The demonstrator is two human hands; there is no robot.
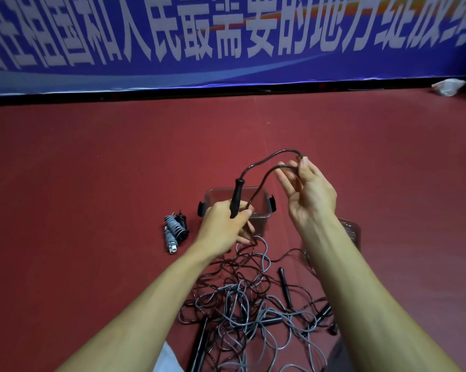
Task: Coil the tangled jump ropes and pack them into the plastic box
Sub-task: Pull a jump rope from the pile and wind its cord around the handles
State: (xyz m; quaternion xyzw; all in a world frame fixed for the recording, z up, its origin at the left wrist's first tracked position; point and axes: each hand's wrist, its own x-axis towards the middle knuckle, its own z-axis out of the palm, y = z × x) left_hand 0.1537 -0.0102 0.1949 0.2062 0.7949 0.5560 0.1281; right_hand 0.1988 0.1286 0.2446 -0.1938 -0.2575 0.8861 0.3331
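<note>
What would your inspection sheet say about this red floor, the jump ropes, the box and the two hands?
Surface: red floor, ropes spread over the near part.
Job's things: clear plastic box behind the left hand, nothing plainly inside; coiled ropes, grey and black, on the floor left of it; tangled pile of grey and dark ropes nearest the camera.
Clutter: clear plastic piece partly hidden by the right forearm; white crumpled thing far right.
Hands: left hand grips a black handle; right hand pinches the dark rope looping up from it.
Cables: nothing seen.
Surroundings: blue banner along the far edge.
</note>
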